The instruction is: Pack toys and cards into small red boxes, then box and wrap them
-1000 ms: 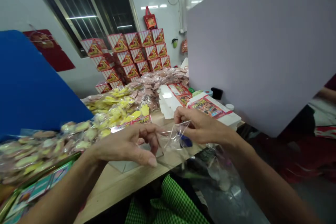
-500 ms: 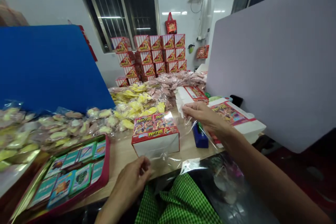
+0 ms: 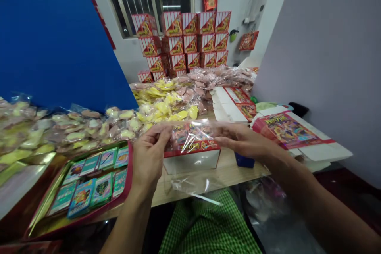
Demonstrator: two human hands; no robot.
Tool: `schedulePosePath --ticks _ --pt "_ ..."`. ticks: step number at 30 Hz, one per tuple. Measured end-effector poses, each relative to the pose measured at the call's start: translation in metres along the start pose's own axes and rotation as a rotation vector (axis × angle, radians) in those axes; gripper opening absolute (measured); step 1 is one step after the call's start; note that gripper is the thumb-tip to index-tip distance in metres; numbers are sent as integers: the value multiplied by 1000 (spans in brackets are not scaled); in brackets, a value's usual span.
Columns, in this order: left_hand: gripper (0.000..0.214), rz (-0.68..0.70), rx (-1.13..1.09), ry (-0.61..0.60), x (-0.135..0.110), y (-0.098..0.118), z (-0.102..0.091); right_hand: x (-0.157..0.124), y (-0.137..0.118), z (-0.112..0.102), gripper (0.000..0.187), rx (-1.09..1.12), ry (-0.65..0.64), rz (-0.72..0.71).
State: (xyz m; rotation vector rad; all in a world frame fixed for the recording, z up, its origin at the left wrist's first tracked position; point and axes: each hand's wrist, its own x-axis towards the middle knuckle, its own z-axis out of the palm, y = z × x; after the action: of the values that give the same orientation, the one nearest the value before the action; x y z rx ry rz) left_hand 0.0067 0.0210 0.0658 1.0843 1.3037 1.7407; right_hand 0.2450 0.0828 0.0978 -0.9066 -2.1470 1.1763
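Note:
My left hand and my right hand pinch opposite sides of the top edge of a clear plastic bag. The bag hangs in front of a red-and-white printed carton on the wooden table, and its upper part lies over the carton's colourful top. A blue tape dispenser sits just under my right wrist, partly hidden. A flat printed carton blank lies to the right of my right hand.
A red tray of green and blue cards is at the left, below bagged pale and yellow food pieces. Pink bagged pieces and stacked red cartons stand behind. Blue and lilac panels flank the table.
My left hand has risen from near my lap to the bag's edge, and both hands now hold the bag over the carton. The view has tilted down less, so everything sits higher.

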Motion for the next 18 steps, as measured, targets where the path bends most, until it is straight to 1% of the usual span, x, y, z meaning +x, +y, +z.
schedulePosePath --ticks 2,3,5,6,7,8,11,12,13,15,18 --pt "31 -7 17 1 8 3 -4 2 17 5 38 257 75 55" --pt "31 -3 49 -7 11 5 -5 4 23 8 39 371 141 75" --pt "27 36 134 -10 16 7 -6 8 26 12 39 544 275 117" --pt "25 77 186 12 17 7 -7 9 25 12 39 602 306 148" --pt "24 125 240 45 17 7 -7 9 23 11 39 637 299 181" --pt "23 173 291 87 17 6 -8 7 20 10 43 649 254 211" --pt "22 305 420 210 14 2 -13 -9 15 8 75 608 1 260" --pt "21 334 444 244 14 1 -15 -17 15 9 80 588 -68 262" --pt "21 355 459 276 13 1 -17 -24 16 11 82 572 -118 261" --pt "22 370 462 327 14 0 -20 -37 20 20 81 547 -174 256" --pt "21 362 410 368 17 1 -22 -47 26 43 76 444 -187 256"
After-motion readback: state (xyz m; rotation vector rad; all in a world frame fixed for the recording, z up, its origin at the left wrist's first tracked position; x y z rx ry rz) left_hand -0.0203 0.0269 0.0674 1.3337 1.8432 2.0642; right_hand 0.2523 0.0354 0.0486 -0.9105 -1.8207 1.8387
